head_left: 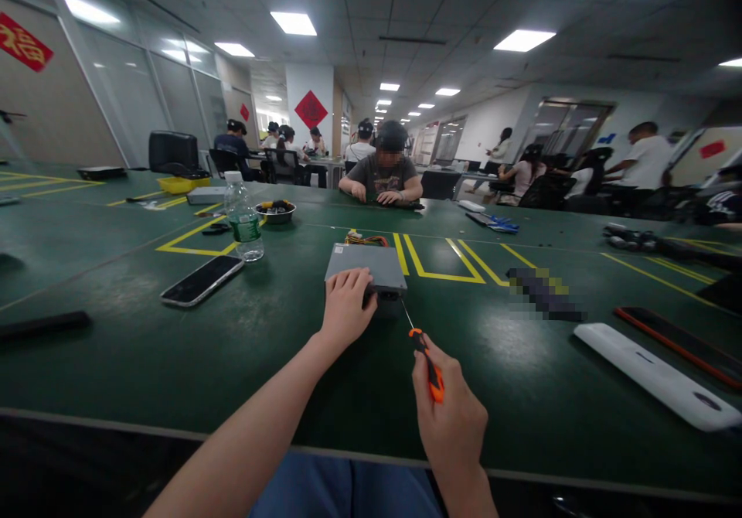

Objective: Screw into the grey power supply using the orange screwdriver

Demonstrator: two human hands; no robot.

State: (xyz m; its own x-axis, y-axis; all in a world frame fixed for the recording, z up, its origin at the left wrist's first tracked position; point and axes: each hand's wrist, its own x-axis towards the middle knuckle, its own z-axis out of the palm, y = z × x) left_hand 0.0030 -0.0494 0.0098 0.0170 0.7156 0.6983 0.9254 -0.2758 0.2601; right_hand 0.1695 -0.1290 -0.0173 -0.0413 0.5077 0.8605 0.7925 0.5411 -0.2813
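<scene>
- Blue-clad legs [348, 487] sit lowest in view, below the near edge of the bench [278, 394]; both forearms reach forward above them.
- Grey metal box [376, 263]: flat on the bench, ahead of the person, near the middle of the view. Dark socket [389, 296] in the near face; coloured wires [368, 240] emerge at the far side. Long axis cannot be established, given the foreshortening.
- Left hand [348, 309]: clamped over the box's near left part, fingers flat on top, thumb down at the near face.
- Right hand [449, 402]: closed round the orange and black handle of a screwdriver [427, 367], clear of the box and lying nearer the person and to the right.
- Hands apart from each other; the left is the nearer to the box, being in contact with it.
- Governing relation: the screwdriver's shaft slants forward and leftward from the right hand, its tip at the near face by the right corner, just right of the socket. Whether the tip is seated in anything cannot be told.
- Surroundings: bottle [246, 228] and phone [202, 280] to the left, white device [655, 375] to the right; a person [386, 174] sits across the bench.
</scene>
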